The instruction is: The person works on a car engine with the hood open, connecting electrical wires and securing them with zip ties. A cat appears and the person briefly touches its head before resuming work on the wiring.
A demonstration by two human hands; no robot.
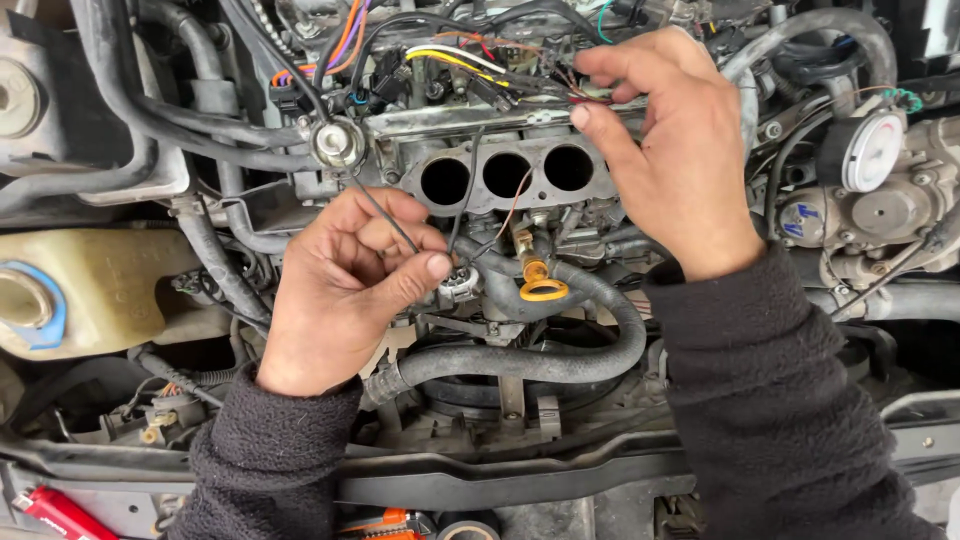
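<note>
Both hands are deep in the engine bay. Left hand [345,285] pinches a thin black wire [385,212], thumb pressed on a small grey connector [460,283]. Right hand [665,150], up at one o'clock, nips reddish wires [590,97] between fingertips, probably a loose lead. Between them sits the manifold with three round ports [505,175]. Crowding in: black radiator hose [560,360] at six o'clock, yellow dipstick ring [543,290] beside the connector, coolant reservoir [110,290] at nine.

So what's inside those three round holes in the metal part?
The three round holes look dark inside; nothing shows in them. A thin wire crosses the front of the middle one. Deeper down is hidden in shadow.
</note>
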